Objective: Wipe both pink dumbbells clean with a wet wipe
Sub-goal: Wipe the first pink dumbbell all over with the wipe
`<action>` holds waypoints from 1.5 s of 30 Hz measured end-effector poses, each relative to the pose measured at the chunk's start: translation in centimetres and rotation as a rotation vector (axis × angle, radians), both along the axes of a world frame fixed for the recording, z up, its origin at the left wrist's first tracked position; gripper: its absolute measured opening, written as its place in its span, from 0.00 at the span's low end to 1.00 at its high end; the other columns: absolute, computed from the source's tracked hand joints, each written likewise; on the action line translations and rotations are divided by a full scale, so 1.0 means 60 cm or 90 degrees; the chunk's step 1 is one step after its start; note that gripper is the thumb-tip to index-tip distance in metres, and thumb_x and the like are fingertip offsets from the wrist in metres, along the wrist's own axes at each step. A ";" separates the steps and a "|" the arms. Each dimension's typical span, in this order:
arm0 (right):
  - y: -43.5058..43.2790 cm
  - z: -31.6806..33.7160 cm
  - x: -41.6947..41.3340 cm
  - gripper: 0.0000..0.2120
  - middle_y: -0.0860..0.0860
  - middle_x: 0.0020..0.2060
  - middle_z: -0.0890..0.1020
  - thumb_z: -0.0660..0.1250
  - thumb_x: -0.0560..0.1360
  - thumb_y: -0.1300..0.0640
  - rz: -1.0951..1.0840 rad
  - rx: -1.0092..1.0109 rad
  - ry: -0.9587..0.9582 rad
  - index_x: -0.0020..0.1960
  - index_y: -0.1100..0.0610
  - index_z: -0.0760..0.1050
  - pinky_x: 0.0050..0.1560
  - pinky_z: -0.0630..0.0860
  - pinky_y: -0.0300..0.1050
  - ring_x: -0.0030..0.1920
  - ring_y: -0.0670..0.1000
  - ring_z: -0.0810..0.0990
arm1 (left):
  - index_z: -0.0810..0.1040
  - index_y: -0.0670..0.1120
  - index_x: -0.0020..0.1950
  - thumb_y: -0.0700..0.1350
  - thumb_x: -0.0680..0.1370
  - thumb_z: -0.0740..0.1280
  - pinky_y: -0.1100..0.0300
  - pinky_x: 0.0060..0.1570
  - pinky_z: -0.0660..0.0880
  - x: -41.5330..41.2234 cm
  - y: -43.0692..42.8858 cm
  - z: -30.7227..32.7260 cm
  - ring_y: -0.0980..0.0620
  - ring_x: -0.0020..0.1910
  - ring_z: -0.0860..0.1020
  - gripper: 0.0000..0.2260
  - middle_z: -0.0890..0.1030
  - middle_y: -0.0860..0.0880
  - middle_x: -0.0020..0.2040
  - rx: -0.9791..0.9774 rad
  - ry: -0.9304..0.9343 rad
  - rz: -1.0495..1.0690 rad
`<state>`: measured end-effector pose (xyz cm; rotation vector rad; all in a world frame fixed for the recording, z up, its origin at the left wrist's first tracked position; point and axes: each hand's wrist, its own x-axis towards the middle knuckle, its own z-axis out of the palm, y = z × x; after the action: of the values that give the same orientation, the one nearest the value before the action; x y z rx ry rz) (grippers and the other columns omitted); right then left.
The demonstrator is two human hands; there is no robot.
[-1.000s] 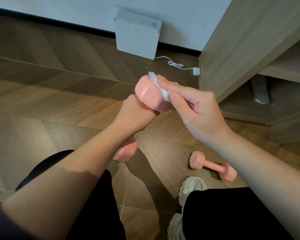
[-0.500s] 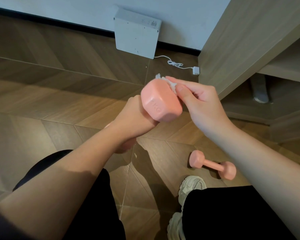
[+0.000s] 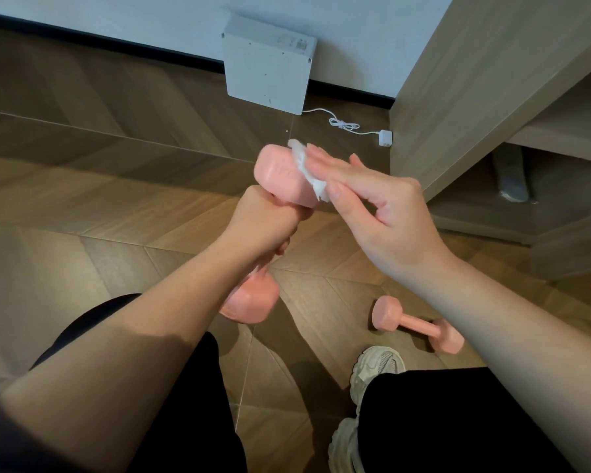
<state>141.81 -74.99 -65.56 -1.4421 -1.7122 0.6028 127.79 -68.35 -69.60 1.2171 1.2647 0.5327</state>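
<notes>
My left hand (image 3: 263,220) grips the handle of a pink dumbbell (image 3: 280,175) and holds it upright in the air. Its upper head points away from me and its lower head shows below my wrist. My right hand (image 3: 382,213) pinches a crumpled white wet wipe (image 3: 307,169) between thumb and fingers and presses it against the right side of the upper head. The second pink dumbbell (image 3: 417,324) lies on the wooden floor to the lower right, just beyond my shoe.
A white flat box (image 3: 267,63) leans against the wall, with a white cable and plug (image 3: 384,138) on the floor. A wooden cabinet (image 3: 475,80) with open shelves stands at the right. My black-trousered legs and white shoe (image 3: 376,367) fill the bottom.
The held dumbbell has tilted so its upper head faces further away, and its lower head has come back into view. My right hand has slid the wipe across the side of the upper head.
</notes>
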 end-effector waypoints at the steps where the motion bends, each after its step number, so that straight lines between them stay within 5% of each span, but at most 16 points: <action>1: 0.000 -0.002 0.001 0.15 0.51 0.66 0.77 0.60 0.81 0.62 -0.007 0.001 -0.002 0.66 0.59 0.75 0.74 0.63 0.57 0.70 0.45 0.71 | 0.73 0.43 0.36 0.37 0.74 0.66 0.63 0.22 0.60 -0.001 -0.001 0.002 0.52 0.20 0.63 0.07 0.66 0.49 0.22 -0.016 -0.030 0.012; 6: 0.002 -0.007 0.008 0.15 0.49 0.66 0.77 0.59 0.81 0.63 -0.062 -0.032 0.038 0.67 0.58 0.75 0.72 0.66 0.53 0.68 0.42 0.73 | 0.75 0.39 0.39 0.34 0.74 0.67 0.62 0.23 0.62 -0.002 -0.001 0.002 0.52 0.19 0.63 0.04 0.67 0.47 0.22 0.046 -0.078 0.024; 12: 0.011 0.010 0.013 0.14 0.45 0.61 0.81 0.59 0.82 0.59 -0.119 -0.091 0.111 0.65 0.54 0.77 0.62 0.75 0.40 0.61 0.39 0.77 | 0.70 0.48 0.32 0.37 0.74 0.67 0.65 0.24 0.66 -0.007 0.004 0.005 0.59 0.22 0.68 0.12 0.72 0.55 0.21 0.218 -0.023 -0.083; 14: 0.012 0.014 0.014 0.14 0.42 0.59 0.81 0.59 0.82 0.59 -0.120 -0.109 0.133 0.64 0.53 0.77 0.61 0.74 0.35 0.61 0.37 0.77 | 0.72 0.49 0.34 0.42 0.71 0.66 0.61 0.28 0.71 -0.006 0.005 0.001 0.59 0.28 0.72 0.07 0.76 0.56 0.26 0.277 -0.004 -0.133; 17: 0.011 0.012 0.016 0.14 0.41 0.60 0.80 0.59 0.82 0.58 -0.113 -0.122 0.127 0.65 0.52 0.77 0.62 0.75 0.39 0.62 0.37 0.76 | 0.76 0.39 0.40 0.45 0.68 0.63 0.45 0.39 0.78 -0.005 0.001 -0.003 0.45 0.37 0.78 0.10 0.80 0.43 0.36 0.353 0.077 -0.207; 20: 0.009 0.010 0.015 0.14 0.43 0.61 0.80 0.59 0.82 0.57 -0.104 -0.119 0.105 0.65 0.51 0.76 0.64 0.75 0.42 0.63 0.39 0.76 | 0.75 0.37 0.40 0.46 0.67 0.59 0.46 0.38 0.76 -0.002 -0.004 0.004 0.40 0.36 0.78 0.13 0.79 0.40 0.35 0.430 0.166 -0.253; 28: -0.002 0.006 0.005 0.14 0.48 0.65 0.78 0.60 0.82 0.59 -0.037 -0.072 0.094 0.66 0.55 0.75 0.64 0.74 0.40 0.67 0.41 0.74 | 0.76 0.41 0.42 0.47 0.75 0.62 0.52 0.37 0.76 0.003 0.001 0.009 0.45 0.34 0.77 0.10 0.78 0.46 0.33 0.356 0.247 -0.274; 32: -0.005 0.003 0.005 0.15 0.48 0.65 0.78 0.59 0.82 0.61 -0.024 -0.053 0.091 0.66 0.52 0.73 0.68 0.72 0.56 0.68 0.43 0.73 | 0.76 0.40 0.40 0.42 0.76 0.66 0.57 0.34 0.70 0.000 0.004 0.003 0.52 0.26 0.70 0.07 0.73 0.49 0.28 0.217 0.137 -0.155; 36: -0.005 0.001 0.006 0.15 0.46 0.64 0.78 0.59 0.82 0.61 -0.038 -0.042 0.073 0.65 0.49 0.72 0.68 0.71 0.58 0.67 0.41 0.73 | 0.76 0.40 0.39 0.44 0.73 0.69 0.56 0.32 0.70 -0.004 -0.003 0.001 0.53 0.25 0.70 0.08 0.74 0.51 0.27 0.150 0.045 -0.073; 41: -0.001 0.000 0.014 0.14 0.46 0.63 0.79 0.60 0.82 0.60 -0.077 -0.055 0.061 0.66 0.52 0.75 0.66 0.74 0.47 0.66 0.40 0.74 | 0.77 0.39 0.41 0.44 0.75 0.68 0.55 0.33 0.73 -0.005 0.003 -0.001 0.53 0.28 0.73 0.08 0.75 0.50 0.29 0.273 0.075 -0.141; 45: 0.001 -0.002 0.022 0.14 0.45 0.61 0.81 0.60 0.82 0.57 -0.107 -0.127 0.056 0.66 0.53 0.77 0.64 0.75 0.45 0.64 0.41 0.76 | 0.77 0.43 0.40 0.50 0.70 0.59 0.49 0.37 0.78 -0.009 0.005 -0.002 0.46 0.35 0.79 0.12 0.79 0.47 0.34 0.394 0.261 -0.283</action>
<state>143.15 -74.94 -65.67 -1.6549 -1.4776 0.7500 127.23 -68.03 -69.71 2.1512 1.1344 0.3596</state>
